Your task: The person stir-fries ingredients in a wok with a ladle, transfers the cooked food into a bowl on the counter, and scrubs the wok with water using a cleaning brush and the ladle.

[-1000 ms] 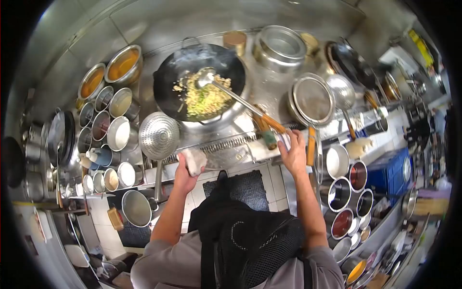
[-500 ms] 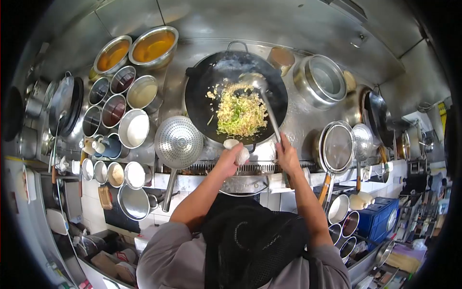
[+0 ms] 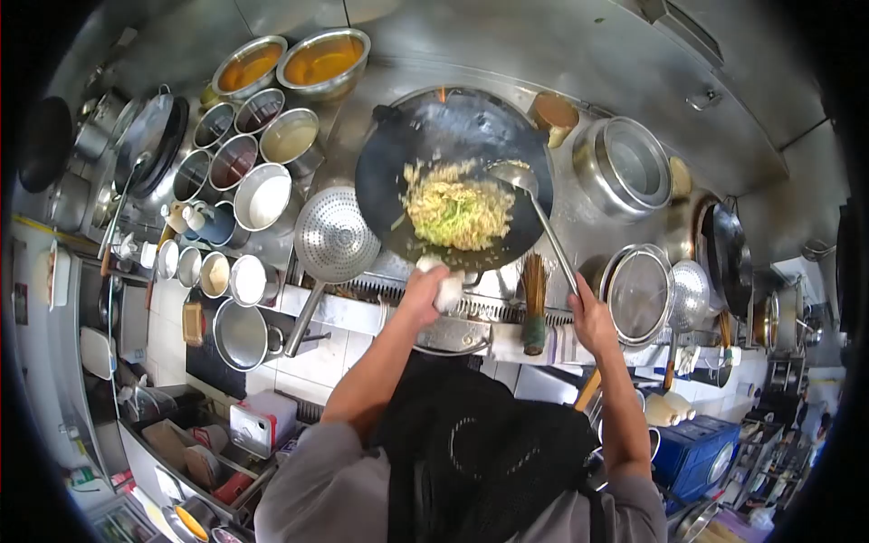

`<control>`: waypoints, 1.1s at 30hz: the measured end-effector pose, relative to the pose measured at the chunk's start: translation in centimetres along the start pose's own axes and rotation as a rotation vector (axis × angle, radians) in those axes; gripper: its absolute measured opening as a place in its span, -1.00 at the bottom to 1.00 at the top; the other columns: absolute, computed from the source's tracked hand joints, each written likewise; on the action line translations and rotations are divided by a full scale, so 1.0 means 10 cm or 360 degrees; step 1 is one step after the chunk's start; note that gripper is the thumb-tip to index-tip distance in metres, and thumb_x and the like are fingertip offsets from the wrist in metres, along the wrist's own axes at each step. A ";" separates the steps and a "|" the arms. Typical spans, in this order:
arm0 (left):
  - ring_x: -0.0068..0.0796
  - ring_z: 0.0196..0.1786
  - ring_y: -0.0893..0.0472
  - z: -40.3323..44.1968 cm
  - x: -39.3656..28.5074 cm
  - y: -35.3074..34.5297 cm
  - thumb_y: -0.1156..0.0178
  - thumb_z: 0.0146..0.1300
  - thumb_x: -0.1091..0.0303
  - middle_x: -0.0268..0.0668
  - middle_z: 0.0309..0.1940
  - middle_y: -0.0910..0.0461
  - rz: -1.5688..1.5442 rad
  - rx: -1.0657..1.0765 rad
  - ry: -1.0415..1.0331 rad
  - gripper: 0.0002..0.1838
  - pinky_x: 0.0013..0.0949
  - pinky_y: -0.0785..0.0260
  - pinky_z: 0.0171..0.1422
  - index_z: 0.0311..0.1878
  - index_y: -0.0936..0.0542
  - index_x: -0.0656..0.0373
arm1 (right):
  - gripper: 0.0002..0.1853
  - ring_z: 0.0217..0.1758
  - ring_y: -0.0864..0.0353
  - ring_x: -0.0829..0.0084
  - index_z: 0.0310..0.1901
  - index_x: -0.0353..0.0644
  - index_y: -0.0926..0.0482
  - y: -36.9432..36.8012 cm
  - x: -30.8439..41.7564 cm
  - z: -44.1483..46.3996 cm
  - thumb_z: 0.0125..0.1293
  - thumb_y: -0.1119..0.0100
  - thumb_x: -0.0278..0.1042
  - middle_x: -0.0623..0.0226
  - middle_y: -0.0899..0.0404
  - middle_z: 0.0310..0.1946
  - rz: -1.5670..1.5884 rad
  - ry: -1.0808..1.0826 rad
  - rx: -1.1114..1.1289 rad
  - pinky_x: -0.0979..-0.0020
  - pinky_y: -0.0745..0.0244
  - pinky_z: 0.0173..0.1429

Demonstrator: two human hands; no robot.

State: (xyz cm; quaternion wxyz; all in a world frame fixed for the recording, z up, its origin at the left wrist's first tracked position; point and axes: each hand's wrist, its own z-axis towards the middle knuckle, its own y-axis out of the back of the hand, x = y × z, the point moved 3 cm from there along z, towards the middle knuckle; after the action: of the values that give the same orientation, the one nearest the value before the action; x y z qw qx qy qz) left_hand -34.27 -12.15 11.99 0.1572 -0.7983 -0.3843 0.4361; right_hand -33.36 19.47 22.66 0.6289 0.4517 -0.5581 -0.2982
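A black wok stands on the range, with a blurred heap of fried rice and shredded greens in its middle. At the wok's near edge my left hand is closed round a folded white cloth, which presses against the rim; the wok's handle under it is hidden. My right hand grips the end of a long ladle. The ladle's bowl lies tilted inside the right side of the wok, beside the food. A small flame shows at the wok's far rim.
Left of the wok lie a perforated strainer and several metal seasoning pots. Two bowls of orange liquid stand behind them. A bamboo brush is at the front edge. Stacked pots and a mesh sieve are on the right.
The view has tilted. My right hand and the ladle have moved right, with the ladle's bowl now apart from most of the food. The food is more bunched, and the bamboo brush has come into sight.
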 end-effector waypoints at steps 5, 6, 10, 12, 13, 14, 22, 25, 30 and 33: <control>-0.31 -0.33 -0.67 -0.73 0.04 0.13 -0.13 0.29 0.48 -0.18 -0.27 -0.64 -0.0003 -0.0120 0.0072 -0.86 -0.22 -0.57 -0.34 -0.10 -0.52 0.21 | -0.50 -0.17 -0.68 0.02 0.38 -0.13 -0.38 0.88 0.46 -0.28 0.48 -0.04 -0.14 -0.06 -0.66 -0.16 0.0175 0.0014 0.0646 0.15 -0.51 0.02; -0.31 -0.33 -0.67 -1.19 -0.11 -0.01 -0.14 0.29 0.47 -0.17 -0.26 -0.64 -0.0031 -0.0093 0.0070 -0.83 -0.22 -0.57 -0.34 -0.06 -0.53 0.21 | -0.50 -0.18 -0.71 0.13 0.38 -0.09 -0.39 1.21 0.60 -0.41 0.47 -0.07 -0.15 0.01 -0.68 -0.19 0.0167 -0.0021 0.0879 0.18 -0.52 0.00; -0.28 -0.34 -0.68 -1.35 -0.18 -0.12 -0.14 0.31 0.42 -0.14 -0.25 -0.65 -0.0082 -0.0052 0.0248 -0.80 -0.22 -0.56 -0.34 -0.04 -0.53 0.26 | -0.50 -0.28 -0.69 0.15 0.39 -0.09 -0.39 1.28 0.66 -0.59 0.46 -0.08 -0.19 -0.06 -0.65 -0.30 0.0032 0.0339 0.0944 0.20 -0.51 -0.07; -0.29 -0.34 -0.67 -0.86 -0.09 -0.04 -0.15 0.32 0.38 -0.17 -0.27 -0.64 0.0030 0.0082 0.0149 -0.83 -0.22 -0.57 -0.31 -0.10 -0.53 0.25 | -0.50 -0.20 -0.69 0.16 0.39 -0.12 -0.38 0.84 0.84 -0.23 0.46 -0.10 -0.23 -0.12 -0.65 -0.17 0.0014 0.0007 0.0885 0.24 -0.51 0.00; -0.30 -0.34 -0.67 -0.68 0.06 0.09 -0.16 0.33 0.36 -0.19 -0.27 -0.63 0.0107 0.0080 0.0080 -0.84 -0.23 -0.58 -0.28 -0.13 -0.52 0.23 | -0.49 -0.14 -0.69 0.20 0.39 -0.13 -0.37 0.52 0.81 -0.14 0.45 -0.11 -0.26 -0.13 -0.65 -0.05 -0.0022 -0.0116 0.0817 0.29 -0.51 0.06; -0.33 -0.29 -0.67 -0.75 0.27 0.33 -0.16 0.34 0.35 -0.20 -0.25 -0.63 0.0149 0.0064 -0.0062 -0.84 -0.23 -0.60 -0.23 -0.10 -0.51 0.20 | -0.49 -0.14 -0.69 0.20 0.39 -0.13 -0.37 0.25 0.71 -0.16 0.45 -0.11 -0.26 -0.13 -0.65 -0.05 -0.0024 -0.0125 0.0798 0.29 -0.51 0.06; -0.27 -0.21 -0.69 -1.46 -0.22 0.30 -0.12 0.28 0.48 -0.14 -0.17 -0.62 0.0192 0.0110 0.0303 -0.79 -0.22 -0.60 -0.16 -0.02 -0.49 0.23 | -0.46 -0.14 -0.72 0.17 0.38 -0.10 -0.39 1.08 1.24 -0.69 0.39 -0.19 -0.28 0.03 -0.71 -0.13 0.0203 -0.0407 0.1181 0.23 -0.52 0.02; -0.32 -0.26 -0.68 -0.81 -0.03 0.15 -0.14 0.32 0.35 -0.19 -0.29 -0.61 0.0154 0.0200 0.0147 -0.84 -0.20 -0.57 -0.22 -0.10 -0.53 0.17 | -0.53 -0.19 -0.65 -0.15 0.32 -0.18 -0.44 0.50 1.21 -0.37 0.44 -0.10 -0.22 -0.15 -0.65 -0.28 0.0165 -0.0021 0.0637 0.10 -0.51 -0.04; -0.32 -0.10 -0.67 -1.35 0.29 0.79 -0.18 0.29 0.51 -0.19 -0.10 -0.59 0.0396 0.0252 0.0027 -0.74 -0.23 -0.61 -0.11 0.04 -0.48 0.18 | -0.49 -0.16 -0.64 -0.19 0.35 -0.18 -0.40 0.31 0.95 -0.62 0.42 -0.13 -0.24 -0.20 -0.64 -0.21 0.0179 0.0153 0.0416 0.06 -0.51 -0.02; -0.32 -0.20 -0.69 -1.48 -0.15 0.42 -0.18 0.31 0.45 -0.18 -0.18 -0.64 0.0327 0.0120 0.0270 -0.83 -0.24 -0.62 -0.15 -0.05 -0.52 0.19 | -0.49 -0.04 -0.66 -0.08 0.37 -0.14 -0.39 0.86 1.07 -0.64 0.42 -0.12 -0.26 -0.12 -0.65 -0.07 0.0250 0.0203 0.0874 0.14 -0.51 0.07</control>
State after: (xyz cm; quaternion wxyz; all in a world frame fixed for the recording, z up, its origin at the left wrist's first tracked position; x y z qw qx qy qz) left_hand -20.66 -14.74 18.83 0.1734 -0.8611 -0.2692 0.3949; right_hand -26.16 15.13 35.20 0.5381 0.5783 -0.6105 -0.0574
